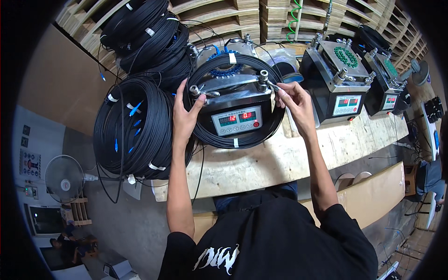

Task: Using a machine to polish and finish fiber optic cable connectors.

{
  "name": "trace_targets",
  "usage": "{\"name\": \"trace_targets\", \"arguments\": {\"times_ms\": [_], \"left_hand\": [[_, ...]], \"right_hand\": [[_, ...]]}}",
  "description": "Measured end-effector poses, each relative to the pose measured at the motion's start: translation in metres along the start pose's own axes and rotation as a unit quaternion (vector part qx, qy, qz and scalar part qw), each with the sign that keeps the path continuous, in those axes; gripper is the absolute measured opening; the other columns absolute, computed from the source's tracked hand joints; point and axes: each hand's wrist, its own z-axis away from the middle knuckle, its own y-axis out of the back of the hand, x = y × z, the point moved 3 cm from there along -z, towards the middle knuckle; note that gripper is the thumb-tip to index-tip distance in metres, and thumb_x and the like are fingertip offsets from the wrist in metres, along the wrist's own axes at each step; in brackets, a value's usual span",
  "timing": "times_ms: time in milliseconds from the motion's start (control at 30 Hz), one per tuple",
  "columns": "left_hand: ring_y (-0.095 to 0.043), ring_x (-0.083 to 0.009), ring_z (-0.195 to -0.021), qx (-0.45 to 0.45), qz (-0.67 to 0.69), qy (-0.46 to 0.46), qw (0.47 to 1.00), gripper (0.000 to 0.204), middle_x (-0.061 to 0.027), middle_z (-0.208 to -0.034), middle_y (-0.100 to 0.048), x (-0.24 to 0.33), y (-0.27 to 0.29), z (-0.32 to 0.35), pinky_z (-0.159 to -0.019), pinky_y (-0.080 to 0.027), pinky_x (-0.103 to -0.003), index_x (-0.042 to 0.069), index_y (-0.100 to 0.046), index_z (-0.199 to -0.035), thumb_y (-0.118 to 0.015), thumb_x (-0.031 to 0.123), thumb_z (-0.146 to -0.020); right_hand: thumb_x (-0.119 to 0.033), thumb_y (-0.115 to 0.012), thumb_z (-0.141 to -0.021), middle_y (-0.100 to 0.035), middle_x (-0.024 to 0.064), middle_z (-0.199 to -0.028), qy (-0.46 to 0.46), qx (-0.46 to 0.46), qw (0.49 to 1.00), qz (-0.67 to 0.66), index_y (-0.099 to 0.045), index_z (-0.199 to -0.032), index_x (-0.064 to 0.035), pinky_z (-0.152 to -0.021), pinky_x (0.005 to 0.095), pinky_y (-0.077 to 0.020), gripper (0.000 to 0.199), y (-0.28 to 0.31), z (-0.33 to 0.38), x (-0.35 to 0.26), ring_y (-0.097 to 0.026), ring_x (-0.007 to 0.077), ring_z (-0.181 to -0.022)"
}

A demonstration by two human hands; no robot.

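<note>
A coil of black cable (254,141), bound with white tape, rings the front of a metal bench machine (228,95) with a lit red display. On the coil's left side my left hand (187,108) is closed, its thumb beside a small clamp lever (212,94). My right hand (295,99) is closed at the coil's right side, fingertips bent against it and close to the other lever (274,86). Part of the grip is hidden behind the fingers. Blue connectors (226,71) sit in a ring on the machine's top, behind the coil's upper edge.
More black cable coils (135,126) with blue connectors are stacked at the left. Two similar machines (338,79) stand to the right on the wooden table (336,144). Wooden pallets (224,23) rise behind. A fan (65,179) and a seated person (72,242) are at far left.
</note>
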Motion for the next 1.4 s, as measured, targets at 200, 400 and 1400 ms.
{"name": "trace_targets", "arguments": {"times_ms": [200,400,1400], "left_hand": [[-0.048,-0.0294,-0.132,-0.03,0.012,0.039,0.999,0.08,-0.0179,-0.139,-0.05,-0.006,0.002,0.0,-0.113,-0.035,-0.04,0.007,-0.042,-0.15,-0.075,0.045,-0.088],[-0.049,-0.0294,-0.131,-0.02,0.018,0.028,0.999,0.08,-0.0173,-0.136,-0.051,-0.008,0.0,-0.003,-0.112,-0.034,-0.04,0.007,-0.043,-0.149,-0.077,0.043,-0.087],[-0.055,-0.0301,-0.118,-0.007,0.001,-0.002,1.0,0.08,-0.0172,-0.122,-0.053,-0.002,0.002,-0.004,-0.105,-0.041,-0.04,0.005,-0.045,-0.146,-0.077,0.045,-0.085]], "right_hand": [[-0.01,-0.066,-0.098,-0.065,0.0025,-0.085,0.001,-0.002,1.0,0.02,-0.064,-0.116,0.0048,-0.066,0.0212,-0.0455,0.023,0.004,0.003,0.005,-0.057,0.0061,-0.073],[-0.01,-0.067,-0.096,-0.061,-0.0024,-0.078,-0.009,0.039,0.994,0.099,-0.065,-0.108,0.0002,-0.06,0.0197,-0.0414,0.016,-0.002,-0.002,-0.003,-0.052,0.003,-0.069],[-0.002,-0.07,-0.091,-0.07,0.0179,-0.08,0.149,0.062,0.961,0.222,-0.054,-0.092,0.0035,-0.061,0.0318,-0.0525,0.017,-0.08,0.003,-0.012,-0.071,0.0258,-0.07]]}}
